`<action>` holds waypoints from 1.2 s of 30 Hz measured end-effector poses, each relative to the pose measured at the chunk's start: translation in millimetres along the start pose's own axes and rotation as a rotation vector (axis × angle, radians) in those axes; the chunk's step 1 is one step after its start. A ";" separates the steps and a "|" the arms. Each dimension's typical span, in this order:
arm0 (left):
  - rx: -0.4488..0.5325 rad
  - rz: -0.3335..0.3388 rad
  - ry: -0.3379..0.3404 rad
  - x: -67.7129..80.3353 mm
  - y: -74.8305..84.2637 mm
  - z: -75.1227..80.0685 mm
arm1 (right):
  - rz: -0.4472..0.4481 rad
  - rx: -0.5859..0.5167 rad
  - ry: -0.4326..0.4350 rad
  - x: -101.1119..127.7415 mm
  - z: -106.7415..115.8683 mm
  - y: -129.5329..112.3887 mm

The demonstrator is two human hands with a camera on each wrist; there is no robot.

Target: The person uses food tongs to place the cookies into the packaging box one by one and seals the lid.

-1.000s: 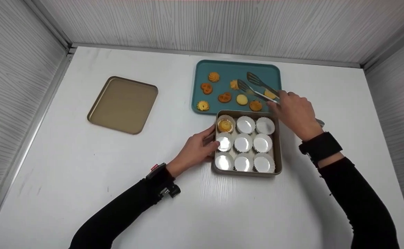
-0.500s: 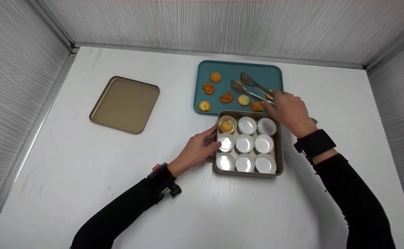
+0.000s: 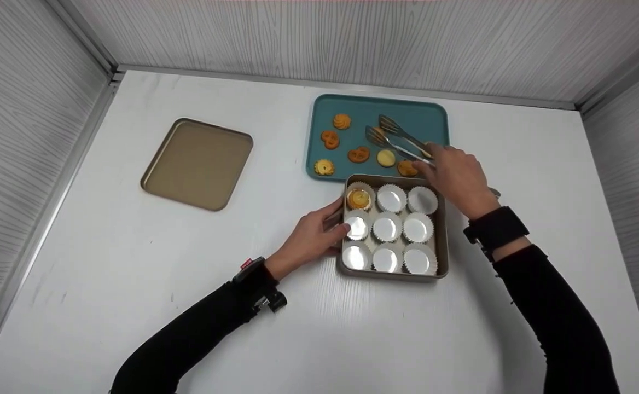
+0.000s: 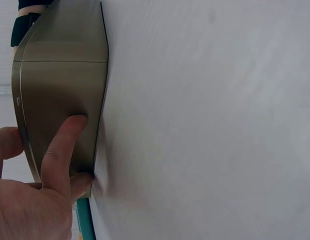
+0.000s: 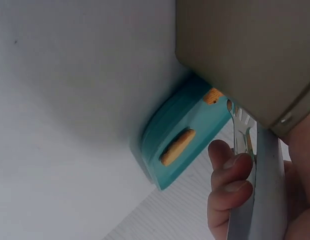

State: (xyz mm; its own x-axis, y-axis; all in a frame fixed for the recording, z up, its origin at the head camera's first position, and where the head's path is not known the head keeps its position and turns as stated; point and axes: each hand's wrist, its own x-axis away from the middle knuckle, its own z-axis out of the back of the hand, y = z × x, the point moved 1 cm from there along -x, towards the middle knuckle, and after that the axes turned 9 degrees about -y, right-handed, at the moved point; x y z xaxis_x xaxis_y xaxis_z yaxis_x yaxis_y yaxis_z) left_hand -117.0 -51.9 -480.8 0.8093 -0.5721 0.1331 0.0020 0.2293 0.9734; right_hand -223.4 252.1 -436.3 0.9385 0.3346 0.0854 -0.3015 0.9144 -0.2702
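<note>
Resting at the tabletop's far edge, right of centre: a teal tray point(image 3: 434, 117) carrying about seven cookies point(image 3: 358, 154), touching a gold baking pan point(image 3: 443, 241) packed with nine white paper cups point(image 3: 417, 227). Filling only just begun, with one cup in the pan's far-left corner holding a cookie and eight waiting. Bracing the pan's left wall with fingers pressed flat, left hand point(image 3: 311, 236); gripping metal tongs point(image 3: 393, 138) with tips parted over the tray's cookies, right hand point(image 3: 456, 175).

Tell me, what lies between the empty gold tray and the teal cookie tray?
Only bare white table lies between gold tray and teal tray, as the head view shows.
</note>
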 end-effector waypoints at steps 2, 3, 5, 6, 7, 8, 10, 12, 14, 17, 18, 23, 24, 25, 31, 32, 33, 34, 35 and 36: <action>-0.011 -0.003 0.002 -0.4 0.0 -0.1 | 0.004 -0.002 0.005 1.4 -0.7 1.5; -0.016 -0.006 0.004 -0.5 0.1 -0.1 | 0.004 -0.006 0.007 2.2 -1.0 2.2; -0.021 -0.008 0.006 -0.6 -0.1 -0.1 | 0.006 -0.014 0.009 3.4 -1.1 3.3; -0.017 -0.005 0.005 -0.5 -0.2 -0.1 | 0.006 -0.020 0.010 4.1 -0.9 3.8; -0.014 -0.003 0.005 -0.6 -0.4 -0.1 | 0.005 -0.026 0.010 4.8 -0.5 4.2; -0.012 -0.002 0.005 -0.6 -0.4 -0.1 | 0.003 -0.032 0.010 5.6 0.1 4.5; 0.004 0.006 0.003 -0.3 -0.1 0.0 | -0.001 -0.049 0.011 7.2 1.7 4.7; 0.010 0.010 0.003 -0.1 0.2 0.2 | -0.006 -0.061 0.011 8.5 3.6 4.9; 0.005 0.011 0.006 -0.1 0.6 0.4 | -0.012 -0.069 0.014 9.0 5.1 5.2; -0.002 0.017 0.008 -0.4 0.2 0.6 | -0.008 -0.070 0.019 9.6 6.0 5.8; -0.006 0.018 0.008 -0.6 -0.1 0.6 | -0.006 -0.069 0.019 9.8 6.2 6.2; 0.001 0.019 0.003 -0.3 -0.5 0.9 | -0.002 -0.048 -0.007 11.7 6.8 8.7; 0.003 0.020 0.004 -0.1 -0.6 1.1 | -0.003 -0.045 -0.012 11.7 6.9 9.4; 0.004 0.020 0.005 0.2 -0.4 1.2 | -0.005 -0.044 -0.020 11.3 7.0 10.4; 0.016 0.019 0.004 0.2 0.1 1.1 | 0.013 -0.043 -0.051 4.6 6.7 19.6; 0.015 0.018 0.004 0.1 0.1 1.0 | 0.023 -0.040 -0.051 3.1 6.2 21.7; 0.013 0.018 0.004 0.0 0.1 0.9 | 0.033 -0.037 -0.049 1.5 5.3 24.0; 0.009 0.019 0.004 -0.2 0.0 0.7 | 0.043 -0.034 -0.047 0.1 4.3 26.7; 0.005 0.020 0.005 -0.4 0.0 0.6 | 0.053 -0.035 -0.045 -0.8 3.4 29.0; 0.002 0.020 0.005 -0.5 0.0 0.5 | 0.059 -0.033 -0.043 -1.7 2.4 31.2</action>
State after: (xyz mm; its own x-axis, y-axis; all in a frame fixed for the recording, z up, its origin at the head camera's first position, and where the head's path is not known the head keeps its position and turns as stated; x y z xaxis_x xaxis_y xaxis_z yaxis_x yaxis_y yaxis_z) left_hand -117.7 -52.0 -480.7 0.8123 -0.5631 0.1520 -0.0155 0.2396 0.9708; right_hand -234.9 280.6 -442.6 0.9109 0.3979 0.1093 -0.3496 0.8850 -0.3076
